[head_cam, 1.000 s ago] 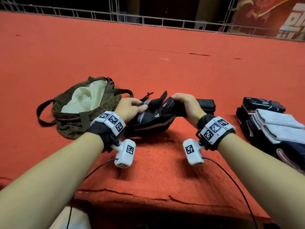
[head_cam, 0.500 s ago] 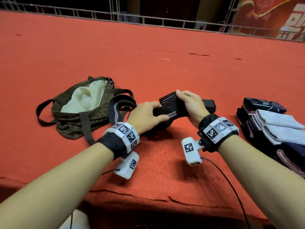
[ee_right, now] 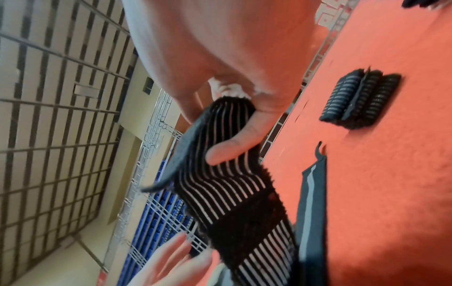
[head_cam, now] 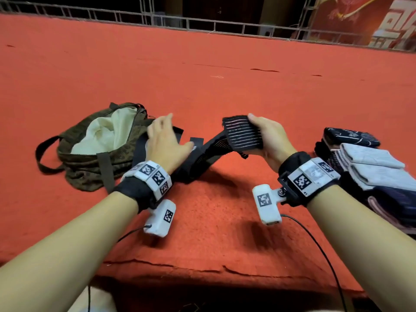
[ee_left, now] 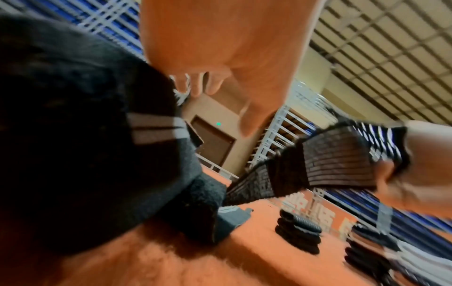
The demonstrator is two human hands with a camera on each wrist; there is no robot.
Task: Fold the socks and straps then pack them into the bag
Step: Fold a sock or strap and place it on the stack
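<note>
My right hand [head_cam: 270, 143] grips one end of a black elastic strap with thin white stripes [head_cam: 243, 134], thumb on top [ee_right: 229, 151], lifted off the carpet. The strap [ee_right: 234, 193] sags down to the left toward my left hand [head_cam: 166, 143], which hovers blurred with fingers spread and its thumb near the strap's lower part [head_cam: 198, 158]. A second, wider black band [head_cam: 139, 149] lies under that hand beside the open olive bag [head_cam: 90, 172] with its cream lining showing. In the left wrist view the striped strap [ee_left: 330, 164] hangs between both hands.
A stack of folded socks [head_cam: 369, 167], dark and grey, stands at the right next to my right wrist. One folded striped strap [ee_right: 362, 100] lies on the red carpet behind my right hand. The carpet's front edge [head_cam: 202, 269] is near me; a railing [head_cam: 202, 21] runs along the back.
The bundled strap that both hands held has come undone. My right hand lifted its end up and right, while my left hand let go, opened and swung left toward the bag.
</note>
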